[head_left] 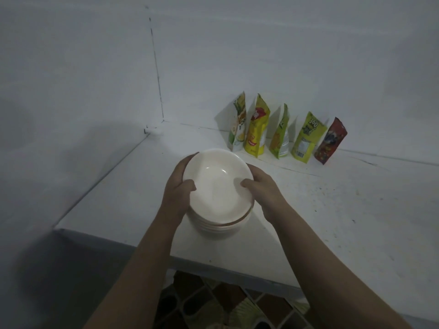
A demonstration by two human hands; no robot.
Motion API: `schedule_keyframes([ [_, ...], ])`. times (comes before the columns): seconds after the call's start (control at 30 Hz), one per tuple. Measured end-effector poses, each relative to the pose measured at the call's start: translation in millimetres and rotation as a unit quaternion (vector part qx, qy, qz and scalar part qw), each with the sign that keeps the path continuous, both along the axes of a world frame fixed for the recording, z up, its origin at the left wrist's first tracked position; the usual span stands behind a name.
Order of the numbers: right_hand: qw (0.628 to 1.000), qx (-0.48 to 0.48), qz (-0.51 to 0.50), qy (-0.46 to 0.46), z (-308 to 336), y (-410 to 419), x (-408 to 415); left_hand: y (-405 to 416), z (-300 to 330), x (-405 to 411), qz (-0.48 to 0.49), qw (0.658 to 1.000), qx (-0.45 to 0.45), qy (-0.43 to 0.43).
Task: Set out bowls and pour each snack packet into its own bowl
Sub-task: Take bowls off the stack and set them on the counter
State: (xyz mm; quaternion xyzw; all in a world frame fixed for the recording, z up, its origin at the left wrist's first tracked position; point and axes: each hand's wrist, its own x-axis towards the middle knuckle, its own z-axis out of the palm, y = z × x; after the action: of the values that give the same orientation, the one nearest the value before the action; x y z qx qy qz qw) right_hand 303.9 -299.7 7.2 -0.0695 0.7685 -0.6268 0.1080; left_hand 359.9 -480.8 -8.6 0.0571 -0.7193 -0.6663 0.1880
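Both hands, left hand [177,186] and right hand [264,189], grip a stack of white bowls [219,207] by its rims above the white worktop [332,210], five snack packets [285,136] lining the wall behind; setting the stack down level should precede separating bowls.

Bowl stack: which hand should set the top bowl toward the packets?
Probably right. Both hands grip the bowl stack, but the right hand is on the side nearer the packets, with bare counter beside it; the left hand can steady the stack.
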Motion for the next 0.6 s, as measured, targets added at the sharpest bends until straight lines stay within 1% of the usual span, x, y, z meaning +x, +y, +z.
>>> schedule_keyframes([
  [0.1,0.998,-0.003,-0.034,0.043,7,-1,-2,3,11,-2,0.003,1.0,0.018,0.016],
  [0.2,0.993,-0.045,-0.076,0.081,15,2,2,14,23,-6,-0.001,0.997,0.063,0.033],
  [0.27,0.986,-0.089,-0.113,0.087,22,9,6,25,29,-10,-0.008,0.997,0.072,0.036],
  [0.37,0.972,-0.15,-0.164,0.071,35,28,7,48,36,-17,-0.022,0.995,0.093,0.041],
  [0.47,0.964,-0.166,-0.198,0.068,43,57,6,80,40,-29,-0.032,0.987,0.152,0.039],
  [0.6,0.951,-0.179,-0.239,0.081,43,107,2,132,35,-53,-0.054,0.963,0.262,0.01],
])
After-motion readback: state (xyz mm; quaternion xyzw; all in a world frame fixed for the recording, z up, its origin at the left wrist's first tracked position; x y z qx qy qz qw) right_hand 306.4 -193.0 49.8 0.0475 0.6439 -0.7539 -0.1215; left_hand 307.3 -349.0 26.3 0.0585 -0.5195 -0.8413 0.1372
